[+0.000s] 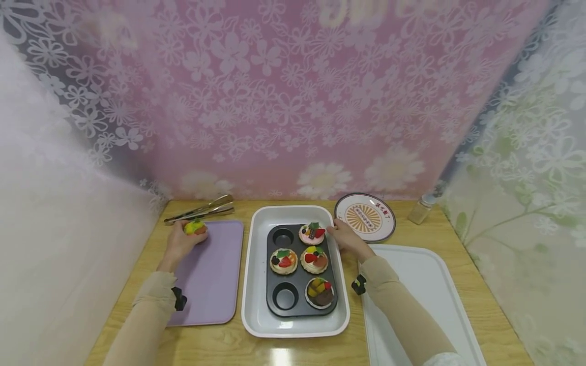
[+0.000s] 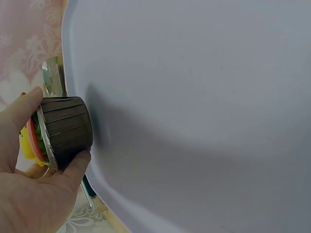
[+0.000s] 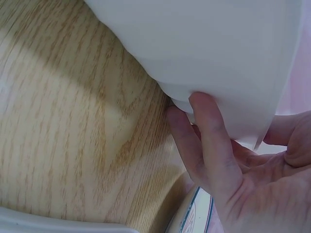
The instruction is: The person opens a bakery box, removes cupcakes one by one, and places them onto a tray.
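Over the far left of the purple tray [image 1: 208, 284], my left hand [image 1: 179, 243] holds a cupcake [image 1: 196, 227]. In the left wrist view, the thumb and fingers pinch this cupcake [image 2: 65, 128] by its dark pleated cup, tipped on its side, with yellow, red and green topping. My right hand [image 1: 349, 239] grips the right wall of the white deep tray [image 1: 249, 305], its fingers against the outside in the right wrist view and the thumb at the rim. Inside that tray lies a black muffin pan [image 1: 299, 300] with several fruit-topped tarts [image 1: 313, 260] and two bare cups on its left side.
Metal tongs [image 1: 203, 209] lie behind the purple tray. A patterned plate [image 1: 366, 216] stands at the back right beside a small capped jar [image 1: 422, 209]. A flat white tray [image 1: 426, 295] lies under my right forearm. Floral-patterned walls [image 1: 293, 112] close off the back and sides.
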`<act>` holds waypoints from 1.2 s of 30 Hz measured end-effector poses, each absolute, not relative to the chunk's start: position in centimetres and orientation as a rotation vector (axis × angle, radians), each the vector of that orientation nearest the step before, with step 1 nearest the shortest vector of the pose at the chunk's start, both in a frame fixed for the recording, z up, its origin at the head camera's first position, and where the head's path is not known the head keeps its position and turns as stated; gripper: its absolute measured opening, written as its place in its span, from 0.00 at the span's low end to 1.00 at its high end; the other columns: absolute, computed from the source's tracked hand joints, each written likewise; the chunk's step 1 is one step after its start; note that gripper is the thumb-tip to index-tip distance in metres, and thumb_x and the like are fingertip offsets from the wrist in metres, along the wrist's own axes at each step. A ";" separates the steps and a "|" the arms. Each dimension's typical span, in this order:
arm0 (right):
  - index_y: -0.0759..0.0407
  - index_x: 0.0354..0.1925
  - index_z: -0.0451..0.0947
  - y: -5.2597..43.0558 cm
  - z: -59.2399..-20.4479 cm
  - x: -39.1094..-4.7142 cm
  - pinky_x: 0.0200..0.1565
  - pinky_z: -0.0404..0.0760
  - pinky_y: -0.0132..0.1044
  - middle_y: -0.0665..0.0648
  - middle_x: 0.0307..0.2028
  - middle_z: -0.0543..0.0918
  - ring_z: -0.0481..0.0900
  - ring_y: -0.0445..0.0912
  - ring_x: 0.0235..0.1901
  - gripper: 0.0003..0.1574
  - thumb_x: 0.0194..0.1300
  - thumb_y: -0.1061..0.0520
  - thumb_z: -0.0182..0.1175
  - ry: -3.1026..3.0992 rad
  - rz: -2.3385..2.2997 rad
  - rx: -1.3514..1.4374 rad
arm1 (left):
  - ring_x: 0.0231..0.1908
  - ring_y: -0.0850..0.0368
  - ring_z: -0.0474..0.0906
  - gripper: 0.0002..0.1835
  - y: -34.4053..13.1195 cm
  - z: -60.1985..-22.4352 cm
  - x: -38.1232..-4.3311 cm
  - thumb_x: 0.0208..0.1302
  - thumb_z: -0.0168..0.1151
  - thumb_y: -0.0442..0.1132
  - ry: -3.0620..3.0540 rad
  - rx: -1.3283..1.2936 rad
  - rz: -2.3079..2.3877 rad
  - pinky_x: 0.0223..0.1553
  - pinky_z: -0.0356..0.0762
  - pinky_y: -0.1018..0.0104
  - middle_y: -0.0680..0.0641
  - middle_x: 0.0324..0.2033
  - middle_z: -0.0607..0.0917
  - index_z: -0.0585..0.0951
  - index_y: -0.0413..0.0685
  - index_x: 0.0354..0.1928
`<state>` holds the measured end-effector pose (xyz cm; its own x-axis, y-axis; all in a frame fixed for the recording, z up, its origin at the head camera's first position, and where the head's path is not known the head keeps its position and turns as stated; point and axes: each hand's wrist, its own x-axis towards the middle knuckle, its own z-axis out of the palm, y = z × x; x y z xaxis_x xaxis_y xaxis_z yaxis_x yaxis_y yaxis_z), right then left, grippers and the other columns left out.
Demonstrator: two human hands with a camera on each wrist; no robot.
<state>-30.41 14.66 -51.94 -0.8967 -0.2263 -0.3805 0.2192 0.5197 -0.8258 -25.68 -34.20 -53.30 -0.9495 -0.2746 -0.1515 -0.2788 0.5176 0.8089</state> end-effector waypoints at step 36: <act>0.69 0.75 0.61 14.7 -51.8 -30.5 0.58 0.86 0.57 0.74 0.70 0.71 0.79 0.67 0.64 0.30 0.86 0.52 0.40 2.382 -1.329 -0.068 | 0.80 0.29 0.51 0.60 -33.8 -49.8 -25.8 0.69 0.71 0.53 2.738 -0.307 1.573 0.74 0.65 0.35 0.28 0.81 0.52 0.38 0.42 0.84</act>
